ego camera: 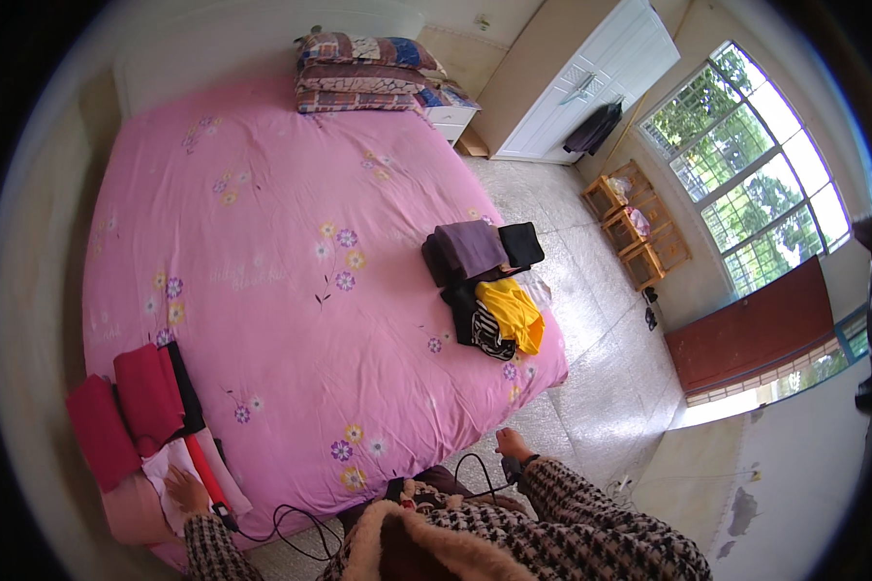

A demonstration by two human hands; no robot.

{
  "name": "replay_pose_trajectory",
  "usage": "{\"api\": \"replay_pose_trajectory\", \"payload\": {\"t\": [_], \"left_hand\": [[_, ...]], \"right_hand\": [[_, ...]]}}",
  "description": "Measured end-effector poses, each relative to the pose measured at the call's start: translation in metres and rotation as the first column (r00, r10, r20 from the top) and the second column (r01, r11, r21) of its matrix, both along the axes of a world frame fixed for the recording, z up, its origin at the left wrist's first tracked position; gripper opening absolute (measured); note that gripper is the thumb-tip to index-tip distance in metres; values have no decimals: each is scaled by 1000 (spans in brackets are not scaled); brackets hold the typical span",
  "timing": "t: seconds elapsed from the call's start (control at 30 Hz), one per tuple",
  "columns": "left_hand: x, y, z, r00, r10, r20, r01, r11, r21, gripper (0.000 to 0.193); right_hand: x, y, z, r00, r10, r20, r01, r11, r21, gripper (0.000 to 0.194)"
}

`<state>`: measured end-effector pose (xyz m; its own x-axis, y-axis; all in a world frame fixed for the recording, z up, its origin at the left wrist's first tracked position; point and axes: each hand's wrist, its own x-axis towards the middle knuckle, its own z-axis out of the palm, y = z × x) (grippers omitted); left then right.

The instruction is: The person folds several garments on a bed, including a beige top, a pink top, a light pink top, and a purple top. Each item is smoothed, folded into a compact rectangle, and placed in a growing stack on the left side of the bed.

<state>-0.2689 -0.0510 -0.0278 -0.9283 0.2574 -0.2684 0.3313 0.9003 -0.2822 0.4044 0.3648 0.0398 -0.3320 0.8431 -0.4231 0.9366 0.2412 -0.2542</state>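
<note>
My left hand (187,492) lies palm down on a folded white cloth (161,465) at the bed's lower left corner. Around it are folded crimson cloths (149,396), a black folded cloth (186,385), a salmon-pink folded cloth (132,508) and a narrow red strip of cloth (202,465). A small black device (224,514) with a cable sits by my left wrist. My right hand (510,441) hangs past the bed's foot edge, over the floor, with fingers loosely curled and no object visible in it. Another black device (511,468) is at that wrist, also cabled.
The bed's pink flowered sheet (276,348) bears a second clothes pile: folded purple cloth (471,247), black cloth (521,244) and a yellow garment (510,309). Stacked pillows (363,76) lie at the head. A black cable (280,516) loops near my body. Wooden chairs (628,225) stand below the window.
</note>
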Motion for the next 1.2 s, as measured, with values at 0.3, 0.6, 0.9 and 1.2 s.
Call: {"api": "replay_pose_trajectory", "payload": {"t": [0.3,0.6,0.9,1.2], "left_hand": [[93,-17,-1,982,133,132,-181,851,492,62],[229,-36,41,910,-169,379,-97,800,592,13],[444,-44,64,940,19,342,-101,970,223,24],[524,-60,36,826,143,545,-238,965,108,19]], "right_hand": [[14,82,-94,952,295,82,-299,953,47,30],[-94,301,-81,382,649,658,-841,539,-43,16],[-180,398,-18,841,428,331,-478,875,82,63],[-190,447,-69,727,432,533,-683,534,499,11]]}}
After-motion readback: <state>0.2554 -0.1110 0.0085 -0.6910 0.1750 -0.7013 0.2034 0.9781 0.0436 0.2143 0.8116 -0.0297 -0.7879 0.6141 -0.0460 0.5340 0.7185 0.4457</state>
